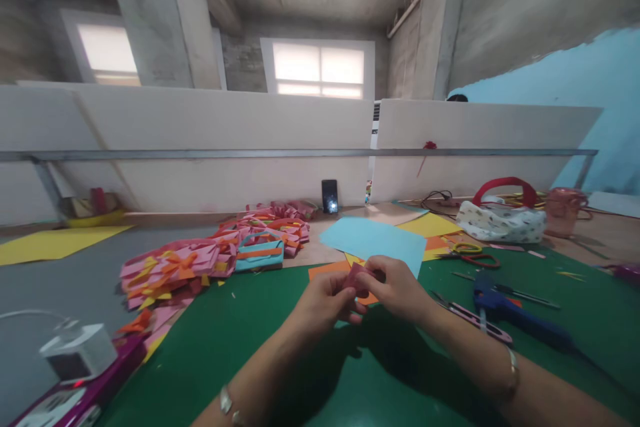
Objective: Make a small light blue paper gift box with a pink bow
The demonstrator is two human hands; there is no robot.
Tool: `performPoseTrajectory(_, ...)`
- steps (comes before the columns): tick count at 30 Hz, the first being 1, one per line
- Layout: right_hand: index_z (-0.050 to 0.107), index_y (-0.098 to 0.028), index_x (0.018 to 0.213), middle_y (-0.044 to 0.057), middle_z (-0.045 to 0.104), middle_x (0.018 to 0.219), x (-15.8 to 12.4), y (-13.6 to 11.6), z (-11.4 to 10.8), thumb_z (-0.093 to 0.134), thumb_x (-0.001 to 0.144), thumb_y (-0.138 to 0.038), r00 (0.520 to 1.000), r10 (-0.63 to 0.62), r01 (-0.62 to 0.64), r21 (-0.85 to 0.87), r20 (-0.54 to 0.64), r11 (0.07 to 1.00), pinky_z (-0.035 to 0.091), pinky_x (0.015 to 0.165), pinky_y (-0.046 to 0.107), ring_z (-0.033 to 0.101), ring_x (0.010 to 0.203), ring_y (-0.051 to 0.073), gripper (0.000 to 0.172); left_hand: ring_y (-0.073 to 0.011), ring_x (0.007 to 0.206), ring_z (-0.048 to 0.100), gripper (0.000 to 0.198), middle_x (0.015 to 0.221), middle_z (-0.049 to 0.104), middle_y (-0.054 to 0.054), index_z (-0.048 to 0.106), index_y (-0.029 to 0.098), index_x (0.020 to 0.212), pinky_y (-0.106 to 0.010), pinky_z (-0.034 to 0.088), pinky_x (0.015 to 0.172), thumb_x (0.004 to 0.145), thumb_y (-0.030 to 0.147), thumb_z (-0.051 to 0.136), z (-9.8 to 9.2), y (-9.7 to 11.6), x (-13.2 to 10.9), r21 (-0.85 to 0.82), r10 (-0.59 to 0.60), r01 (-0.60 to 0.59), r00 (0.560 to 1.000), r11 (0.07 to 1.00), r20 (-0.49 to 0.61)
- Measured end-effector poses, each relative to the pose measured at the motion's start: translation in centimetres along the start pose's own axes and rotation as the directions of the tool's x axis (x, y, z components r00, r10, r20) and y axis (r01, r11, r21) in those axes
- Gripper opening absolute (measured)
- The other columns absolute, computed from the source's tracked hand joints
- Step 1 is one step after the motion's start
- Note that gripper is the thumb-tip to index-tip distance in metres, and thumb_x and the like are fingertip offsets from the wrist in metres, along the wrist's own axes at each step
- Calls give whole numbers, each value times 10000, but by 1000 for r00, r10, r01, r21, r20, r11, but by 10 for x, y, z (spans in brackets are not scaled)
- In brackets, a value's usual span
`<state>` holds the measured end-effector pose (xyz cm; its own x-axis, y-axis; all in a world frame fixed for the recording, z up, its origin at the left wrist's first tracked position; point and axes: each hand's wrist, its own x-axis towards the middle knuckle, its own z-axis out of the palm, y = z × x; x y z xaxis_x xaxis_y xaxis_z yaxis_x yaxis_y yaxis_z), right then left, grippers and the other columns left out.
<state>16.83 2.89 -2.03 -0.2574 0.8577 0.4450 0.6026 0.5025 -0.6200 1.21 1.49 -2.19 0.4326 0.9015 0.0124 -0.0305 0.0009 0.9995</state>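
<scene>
Both my hands meet above the green mat (240, 347). My left hand (325, 303) and my right hand (397, 290) pinch a small dark red piece of paper (356, 278) between their fingertips. Their fingers are closed on it. Just behind the hands lie a light blue sheet (375, 240) and an orange sheet (327, 271), partly hidden by my fingers. A bracelet shows on each wrist.
A heap of pink, orange and yellow paper pieces (200, 260) lies at the left. A blue glue gun (505, 310), a cutter (473, 317) and scissors (470, 255) lie at the right. A patterned bag with red handles (500, 220) stands behind them. A phone (329, 196) leans on the partition.
</scene>
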Motion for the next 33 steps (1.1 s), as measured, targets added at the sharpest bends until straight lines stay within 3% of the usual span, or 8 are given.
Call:
performPoseTrajectory(2, 553, -175, 704, -4, 586, 684, 0, 0, -1, 556, 726, -235, 999, -3, 5, 41, -46, 999, 402, 565, 234, 520, 631, 125, 63, -140, 649, 617, 257, 788, 637, -63, 616, 118, 873, -272, 489, 601, 677, 283, 610, 0, 0, 0, 13, -12, 12, 1000, 1000, -6)
performPoseTrajectory(6, 587, -186, 860, 18, 606, 838, 0, -1, -2, 552, 736, -212, 998, -50, 56, 160, -41, 986, 445, 648, 248, 556, 752, 137, 132, -156, 678, 625, 273, 884, 648, -101, 623, 115, 878, -281, 485, 602, 668, 290, 616, 0, -2, 1, 24, -38, 37, 999, 999, 6)
performPoseTrajectory(19, 586, -162, 720, 9, 608, 691, -1, -3, 0, 486, 751, -164, 1000, -4, 4, 213, 1, 977, 431, 587, 243, 549, 637, 131, 104, -146, 640, 613, 187, 799, 650, -75, 619, 110, 788, -272, 475, 579, 642, 222, 589, 6, -2, 0, 29, -39, 38, 999, 999, 20)
performPoseTrajectory(27, 544, -176, 730, 5, 565, 696, 4, 1, -3, 437, 780, -177, 996, -2, 20, 193, -92, 981, 405, 595, 245, 521, 666, 136, 118, -106, 509, 587, 233, 800, 672, -93, 608, 100, 791, -191, 353, 423, 743, 284, 474, 2, 2, 0, 298, -71, 99, 992, 949, -104)
performPoseTrajectory(33, 536, -171, 713, -7, 545, 665, 5, 3, -1, 426, 780, -195, 994, 56, -30, 252, -95, 967, 398, 596, 246, 510, 649, 131, 131, -84, 435, 536, 283, 722, 669, -83, 591, 109, 748, -179, 295, 391, 771, 348, 443, 5, 1, 1, 310, -45, 70, 995, 948, -90)
